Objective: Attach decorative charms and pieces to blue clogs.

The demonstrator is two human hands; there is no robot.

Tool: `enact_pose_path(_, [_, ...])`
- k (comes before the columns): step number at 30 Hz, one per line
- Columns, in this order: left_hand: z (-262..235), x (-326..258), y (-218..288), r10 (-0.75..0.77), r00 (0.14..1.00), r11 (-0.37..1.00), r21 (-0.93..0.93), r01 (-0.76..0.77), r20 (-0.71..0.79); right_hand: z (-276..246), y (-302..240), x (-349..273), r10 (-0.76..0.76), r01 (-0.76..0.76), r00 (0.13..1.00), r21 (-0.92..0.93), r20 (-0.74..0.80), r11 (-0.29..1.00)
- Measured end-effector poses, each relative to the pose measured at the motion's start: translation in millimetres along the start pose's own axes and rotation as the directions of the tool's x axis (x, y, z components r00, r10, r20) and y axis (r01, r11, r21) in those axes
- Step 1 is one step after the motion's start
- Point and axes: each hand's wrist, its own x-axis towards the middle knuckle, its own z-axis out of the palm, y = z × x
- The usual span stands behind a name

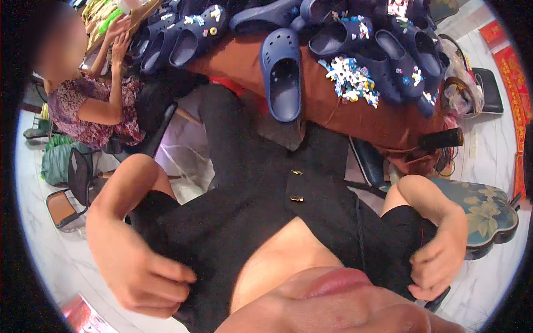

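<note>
Both my hands are raised to the upper sides of the black top I wear. My left hand, slightly smeared by motion, has its fingers curled closed at the cloth on the left. On the right, my right hand is bent in, its fingers closed at the edge of the black cloth. Away from both hands, a single navy clog lies at the near edge of a table with a brown cloth. Right of it is a pile of small white, blue and yellow shoe charms.
Several more navy clogs, some with charms, crowd the table's far side. At the left a person in a patterned top works with both hands raised. A floral-patterned chair seat stands at the right, near a black chair.
</note>
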Motion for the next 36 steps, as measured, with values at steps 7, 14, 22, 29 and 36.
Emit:
enact_pose_path(7, [21,22,6,0.268,0.84,0.963,0.104,-0.248,-0.472,11,-14,15,-0.135,0.142,0.99,0.198,-0.048,0.97])
enact_pose_path(14, [44,-18,-33,0.125,0.784,0.946,-0.165,-0.279,-0.608,32,-12,-33,0.046,0.007,0.949,0.166,-0.312,0.986])
enact_pose_path(22, [177,-97,-162,-0.67,-0.061,0.7,-0.657,0.282,-0.74,114,77,-159,0.388,-0.486,0.091,0.299,-0.917,0.821])
enact_pose_path(29, [262,-132,-259,-0.752,-0.516,0.372,-0.91,0.18,-0.41,138,160,-218,0.28,-0.785,-0.529,0.587,-0.801,0.198])
enact_pose_path(36, [288,-164,-301,-0.8,-0.559,0.452,-0.831,-0.325,-0.217,135,203,-239,0.209,-0.856,-0.488,0.512,-0.847,0.075])
